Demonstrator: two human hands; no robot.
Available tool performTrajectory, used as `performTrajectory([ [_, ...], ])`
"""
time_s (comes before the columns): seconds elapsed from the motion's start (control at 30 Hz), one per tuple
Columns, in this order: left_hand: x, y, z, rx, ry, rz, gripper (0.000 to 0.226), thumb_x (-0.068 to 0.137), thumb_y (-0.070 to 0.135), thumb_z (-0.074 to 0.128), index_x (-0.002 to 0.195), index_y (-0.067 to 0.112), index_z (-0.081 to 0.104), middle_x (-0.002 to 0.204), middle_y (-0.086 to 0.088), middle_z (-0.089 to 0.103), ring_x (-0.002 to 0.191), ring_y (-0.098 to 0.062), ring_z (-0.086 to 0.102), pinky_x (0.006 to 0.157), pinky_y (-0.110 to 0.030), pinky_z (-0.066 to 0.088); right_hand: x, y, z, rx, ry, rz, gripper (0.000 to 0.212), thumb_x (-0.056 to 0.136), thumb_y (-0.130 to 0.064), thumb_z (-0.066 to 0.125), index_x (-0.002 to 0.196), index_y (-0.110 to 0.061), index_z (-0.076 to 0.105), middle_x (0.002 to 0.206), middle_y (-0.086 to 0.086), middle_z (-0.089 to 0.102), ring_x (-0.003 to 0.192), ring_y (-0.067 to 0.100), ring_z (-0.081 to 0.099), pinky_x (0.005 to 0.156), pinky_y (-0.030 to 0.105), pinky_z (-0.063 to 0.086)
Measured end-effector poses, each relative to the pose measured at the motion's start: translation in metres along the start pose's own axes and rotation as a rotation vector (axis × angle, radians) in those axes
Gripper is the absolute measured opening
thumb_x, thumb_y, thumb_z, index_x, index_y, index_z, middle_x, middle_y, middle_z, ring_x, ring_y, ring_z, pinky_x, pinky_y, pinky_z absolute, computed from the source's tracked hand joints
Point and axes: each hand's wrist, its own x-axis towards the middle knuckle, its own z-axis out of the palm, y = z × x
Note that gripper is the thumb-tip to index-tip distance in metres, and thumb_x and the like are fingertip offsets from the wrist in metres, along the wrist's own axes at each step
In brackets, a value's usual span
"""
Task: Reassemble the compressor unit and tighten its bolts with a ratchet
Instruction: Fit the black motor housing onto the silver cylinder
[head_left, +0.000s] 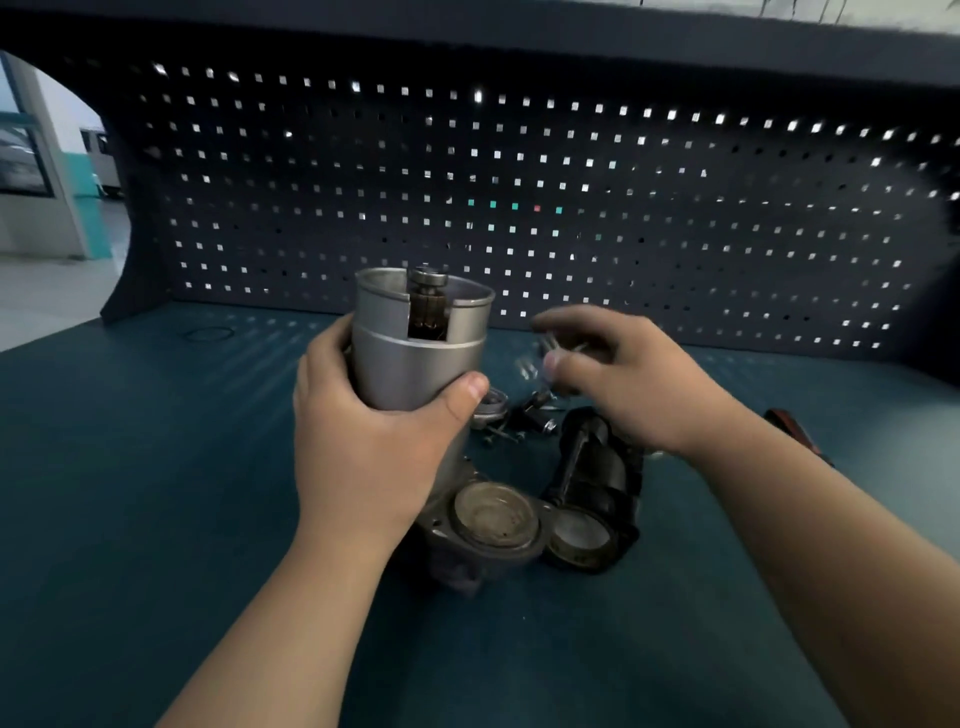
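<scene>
My left hand (363, 436) grips the silver motor housing (421, 343) of the compressor, standing upright on the bench. A shaft with a bearing (428, 278) shows through a notch at its open top. At its foot, the grey cylinder base with a round piston face (493, 514) points toward me. My right hand (618, 374) hovers blurred to the right of the housing, fingers curled around a small shiny part (550, 345) that I cannot make out clearly. A black cylinder part (592, 493) lies beside the base.
Loose bolts and small fittings (519, 415) lie on the teal bench top (156, 493) behind the black part. A reddish tool handle (789, 431) peeks out past my right forearm. A dark pegboard (519, 182) closes off the back.
</scene>
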Motion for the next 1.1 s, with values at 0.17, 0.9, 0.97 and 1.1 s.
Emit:
performTrajectory([
  [0.17,0.001,0.001,0.001,-0.009,0.006,-0.003,0.082,0.047,0.064,0.076,0.119,0.04,0.045,0.119,0.009,0.058,0.109,-0.016,0.058,0.088,-0.046,0.051,-0.071,-0.048,0.021,-0.26,-0.288,-0.192,0.041,0.085,-0.046,0.063,0.125,-0.042,0.059,0.112,-0.019,0.062,0.102,-0.002,0.055,0.085,0.004,0.037],
  [0.9,0.001,0.0,0.001,-0.002,-0.022,-0.046,0.081,0.046,0.068,0.073,0.117,0.048,0.04,0.122,0.012,0.055,0.112,-0.015,0.056,0.089,-0.047,0.051,-0.064,0.001,0.006,-0.117,0.207,0.193,0.031,0.084,-0.052,0.059,0.107,-0.035,0.05,0.109,-0.015,0.059,0.102,0.003,0.055,0.084,0.016,0.04],
  [0.97,0.0,0.0,0.0,-0.008,-0.031,-0.056,0.082,0.045,0.069,0.073,0.118,0.048,0.041,0.122,0.012,0.055,0.112,-0.015,0.056,0.088,-0.047,0.052,-0.06,0.022,-0.014,-0.256,0.235,0.442,0.032,0.089,-0.051,0.055,0.103,-0.022,0.054,0.107,-0.001,0.063,0.102,0.02,0.059,0.082,0.03,0.044],
  [1.1,0.0,0.003,-0.002,-0.014,-0.056,-0.059,0.087,0.046,0.069,0.073,0.122,0.044,0.041,0.122,0.012,0.055,0.113,-0.017,0.055,0.087,-0.048,0.052,-0.061,0.029,0.0,-0.37,-0.111,0.615,0.075,0.08,-0.079,0.031,0.111,-0.017,0.056,0.113,0.011,0.065,0.105,0.029,0.06,0.082,0.035,0.044],
])
